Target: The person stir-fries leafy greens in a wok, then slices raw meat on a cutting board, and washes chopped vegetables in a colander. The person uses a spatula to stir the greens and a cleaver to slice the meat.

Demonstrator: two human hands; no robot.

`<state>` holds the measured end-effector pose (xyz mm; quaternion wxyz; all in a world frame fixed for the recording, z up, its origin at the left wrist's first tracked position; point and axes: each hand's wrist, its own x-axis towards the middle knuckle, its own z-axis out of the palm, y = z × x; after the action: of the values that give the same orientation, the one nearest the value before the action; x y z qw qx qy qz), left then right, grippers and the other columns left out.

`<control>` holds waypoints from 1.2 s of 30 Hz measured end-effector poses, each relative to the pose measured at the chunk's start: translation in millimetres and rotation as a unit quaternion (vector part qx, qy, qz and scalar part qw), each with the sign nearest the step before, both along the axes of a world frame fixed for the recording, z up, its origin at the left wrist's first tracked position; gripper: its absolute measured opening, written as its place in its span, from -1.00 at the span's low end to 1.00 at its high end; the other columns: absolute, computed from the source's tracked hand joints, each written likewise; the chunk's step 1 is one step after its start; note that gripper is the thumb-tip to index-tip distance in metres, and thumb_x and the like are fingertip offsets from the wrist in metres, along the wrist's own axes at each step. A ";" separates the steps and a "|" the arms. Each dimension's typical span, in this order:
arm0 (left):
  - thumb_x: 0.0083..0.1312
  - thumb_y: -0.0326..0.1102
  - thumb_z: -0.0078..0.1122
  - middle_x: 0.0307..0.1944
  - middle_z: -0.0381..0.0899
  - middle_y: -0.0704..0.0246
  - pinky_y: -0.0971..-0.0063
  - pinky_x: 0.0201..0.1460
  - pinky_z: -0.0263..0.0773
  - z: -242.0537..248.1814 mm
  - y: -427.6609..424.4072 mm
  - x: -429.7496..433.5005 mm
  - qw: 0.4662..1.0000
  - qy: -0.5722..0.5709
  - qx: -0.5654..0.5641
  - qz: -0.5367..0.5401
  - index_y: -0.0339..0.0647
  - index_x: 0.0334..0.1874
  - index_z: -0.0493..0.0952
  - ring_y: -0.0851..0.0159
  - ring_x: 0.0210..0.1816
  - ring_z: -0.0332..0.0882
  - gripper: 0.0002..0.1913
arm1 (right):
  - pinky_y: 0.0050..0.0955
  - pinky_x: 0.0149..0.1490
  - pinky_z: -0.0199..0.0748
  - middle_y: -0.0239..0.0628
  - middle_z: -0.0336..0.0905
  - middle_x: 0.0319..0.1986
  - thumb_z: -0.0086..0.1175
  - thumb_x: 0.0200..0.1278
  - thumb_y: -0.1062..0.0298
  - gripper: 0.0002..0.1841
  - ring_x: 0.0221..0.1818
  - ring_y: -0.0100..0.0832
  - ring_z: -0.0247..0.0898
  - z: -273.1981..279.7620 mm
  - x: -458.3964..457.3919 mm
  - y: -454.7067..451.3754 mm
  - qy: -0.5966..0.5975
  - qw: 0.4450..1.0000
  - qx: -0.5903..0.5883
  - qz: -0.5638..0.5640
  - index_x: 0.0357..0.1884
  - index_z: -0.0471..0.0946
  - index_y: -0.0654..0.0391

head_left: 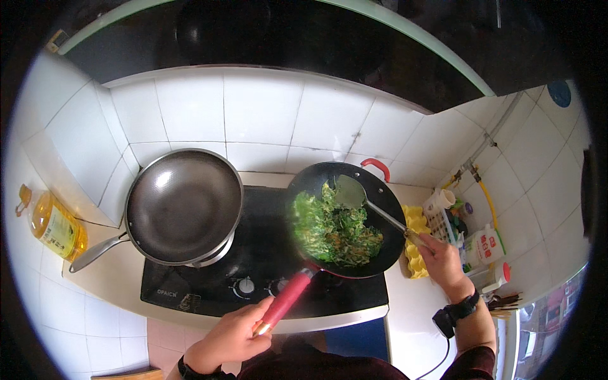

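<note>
My left hand [240, 330] grips the red handle [289, 294] of a dark wok [392, 213] on the right side of the stove. Chopped leafy greens with yellowish bits, perhaps egg, [351, 237] lie in the wok, heaped towards its left and lower part. Steam or a smudge blurs the left side of the food. My right hand [441, 261] holds the handle of a metal spatula [387, 216]. The spatula's broad blade [350, 191] rests over the upper part of the greens, inside the wok.
A bare dark frying pan [185, 209] sits on the left burner, its handle pointing lower left. A cooking oil bottle [57, 223] stands at far left. Right of the wok are a yellow egg carton [417, 266], a white plastic basket [439, 216] and a labelled bag [487, 244]. A range hood [294, 42] hangs above.
</note>
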<state>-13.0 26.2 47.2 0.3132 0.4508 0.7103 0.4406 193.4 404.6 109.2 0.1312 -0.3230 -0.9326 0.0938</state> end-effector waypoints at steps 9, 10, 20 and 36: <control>0.17 -0.32 0.26 -0.04 0.58 0.03 0.30 -0.01 0.50 -11.1 -0.9 -0.9 1.000 0.018 0.023 -0.002 -0.39 0.40 0.23 -0.03 -0.06 0.62 -0.27 | -0.65 -0.49 0.26 -0.35 0.54 -0.46 0.14 0.39 0.31 -0.67 -0.53 -0.65 0.35 45.3 -11.7 -14.9 0.054 0.931 -0.350 -0.087 0.13 0.59 0.23; 0.18 -0.33 0.27 -0.05 0.58 0.04 0.33 0.00 0.49 -11.8 -1.4 -1.5 1.000 0.012 0.018 -0.006 -0.40 0.41 0.22 0.01 -0.06 0.62 -0.26 | -0.66 -0.51 0.22 -0.37 0.51 -0.48 0.11 0.40 0.34 -0.64 -0.56 -0.65 0.30 48.0 -11.5 -19.1 0.082 0.903 -0.407 -0.110 0.19 0.54 0.22; 0.20 -0.20 0.43 0.01 0.59 0.07 0.36 0.07 0.52 16.6 4.2 -7.5 0.986 0.130 0.100 0.038 -0.38 0.35 0.31 0.11 0.01 0.63 -0.27 | -0.67 -0.58 0.03 -0.40 0.25 -0.51 0.03 0.36 0.38 -0.44 -0.64 -0.58 0.02 18.6 0.4 -109.9 0.272 0.493 -0.824 -0.059 0.41 0.24 -0.01; 0.46 -0.26 0.05 -0.23 0.60 0.38 0.55 -0.29 0.51 109.9 78.6 -15.0 0.950 -0.249 -0.140 0.129 -0.22 0.07 0.47 0.46 -0.30 0.54 -0.75 | -0.56 -0.08 0.46 -0.30 0.59 -0.20 0.12 0.43 0.20 -0.27 -0.25 -0.55 0.49 -33.8 -40.4 -153.0 0.228 0.714 -0.534 0.391 0.53 0.06 0.13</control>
<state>-28.0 104.8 157.0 0.4804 0.1834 0.7165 0.4714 153.0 251.6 75.4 0.0974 0.0849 -0.7120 0.6902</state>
